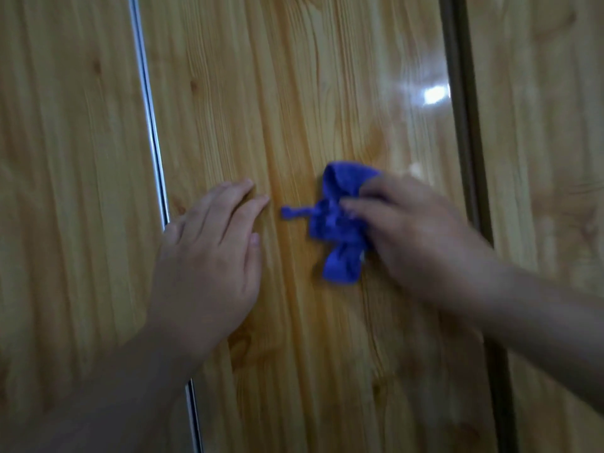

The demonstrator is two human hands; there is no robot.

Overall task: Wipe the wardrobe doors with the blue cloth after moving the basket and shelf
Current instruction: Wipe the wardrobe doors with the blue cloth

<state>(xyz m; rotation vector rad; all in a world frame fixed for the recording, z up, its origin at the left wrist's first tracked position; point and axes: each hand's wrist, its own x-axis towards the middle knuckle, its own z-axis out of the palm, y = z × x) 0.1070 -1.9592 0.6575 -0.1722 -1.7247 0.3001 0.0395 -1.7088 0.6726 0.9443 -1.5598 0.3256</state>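
Wiping the middle wardrobe door (294, 93): right hand (408, 233) works the blue cloth (336, 223), left hand (212, 256) braces.

The cloth sits on the glossy wood right of centre, wadded up, with a loose tail trailing left. The right grip looks clamped over it and pressing it to the panel, though blur softens the fingers. The left grip holds nothing, its fingers straight and flat on the door just right of the metal strip (147, 103). To do this well, I would spread the cloth flatter so more of it meets the wood. Stroke with the grain in overlapping passes and carry them out to the dark seam (461, 125) on the right. The glare (434, 93) would help in checking for streaks.
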